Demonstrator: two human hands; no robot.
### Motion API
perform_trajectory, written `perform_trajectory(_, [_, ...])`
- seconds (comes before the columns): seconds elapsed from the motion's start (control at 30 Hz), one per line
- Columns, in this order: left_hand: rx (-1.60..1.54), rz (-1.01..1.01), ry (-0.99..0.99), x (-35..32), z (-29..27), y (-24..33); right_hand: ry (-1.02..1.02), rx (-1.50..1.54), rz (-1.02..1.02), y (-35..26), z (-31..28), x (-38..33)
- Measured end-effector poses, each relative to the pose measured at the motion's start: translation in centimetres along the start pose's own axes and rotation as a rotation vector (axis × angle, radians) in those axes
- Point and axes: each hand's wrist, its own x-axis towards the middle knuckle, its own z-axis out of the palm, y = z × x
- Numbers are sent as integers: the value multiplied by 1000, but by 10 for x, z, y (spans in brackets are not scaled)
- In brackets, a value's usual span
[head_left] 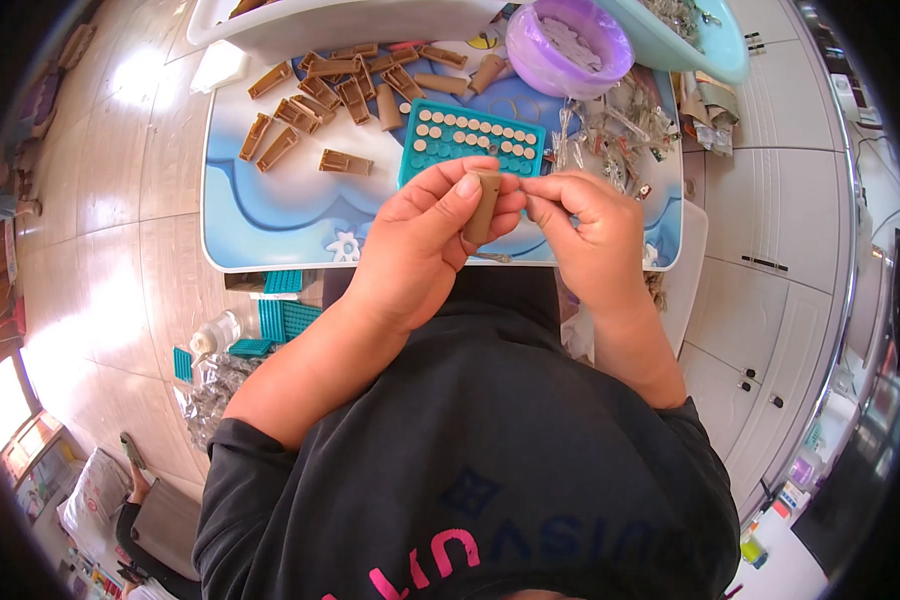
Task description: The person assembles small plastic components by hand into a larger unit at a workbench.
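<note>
Over the near edge of the table, my left hand (pixel 410 235) grips an upright, tapered brown plastic piece (pixel 484 207) between thumb and fingers. Close to its right side, my right hand (pixel 592 235) is closed in a pinch; whatever sits between the fingertips is too small to make out. Just beyond both hands lies a teal tray (pixel 440 160) with rows of round cream discs in its holes. Loose brown plastic shells (pixel 346 162), many with their hollow side up, are scattered to the far left.
The blue-and-white table (pixel 270 215) carries a purple bowl (pixel 530 70) of white pieces and a pile of small metal parts (pixel 620 130). A light blue basin (pixel 725 55) stands far right. Teal trays (pixel 300 318) lie below at left; white cabinets (pixel 760 200) line the right.
</note>
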Motion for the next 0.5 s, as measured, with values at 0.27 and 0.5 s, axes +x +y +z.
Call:
perform_trajectory(0.27, [-68, -71, -55, 0, -9, -1, 183, 10, -209, -6, 6, -2])
perform_trajectory(0.5, [-71, -74, -44, 0, -12, -4, 192, 39, -264, -5, 10, -4])
